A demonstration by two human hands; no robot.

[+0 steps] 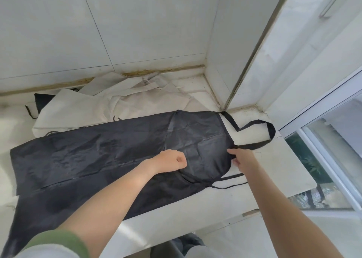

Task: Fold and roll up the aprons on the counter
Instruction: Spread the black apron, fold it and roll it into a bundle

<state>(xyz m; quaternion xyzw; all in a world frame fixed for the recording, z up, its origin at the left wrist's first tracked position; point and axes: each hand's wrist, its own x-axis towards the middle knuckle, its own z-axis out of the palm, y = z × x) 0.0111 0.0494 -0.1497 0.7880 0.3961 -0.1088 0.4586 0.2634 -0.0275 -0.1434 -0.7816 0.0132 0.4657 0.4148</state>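
The right hand [242, 159] pinches the bib corner of the black apron [98, 159], likely to draw it taut. The left hand [172, 160] sits fisted on the cloth, probably anchoring it, grip unclear. The apron lies lengthwise across the worktop [274, 169], pale aprons [117, 104] heaped behind.

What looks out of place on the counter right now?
The cream aprons lie crumpled against the back wall. The black apron droops over the counter edge at left, and its neck strap lies kinked.
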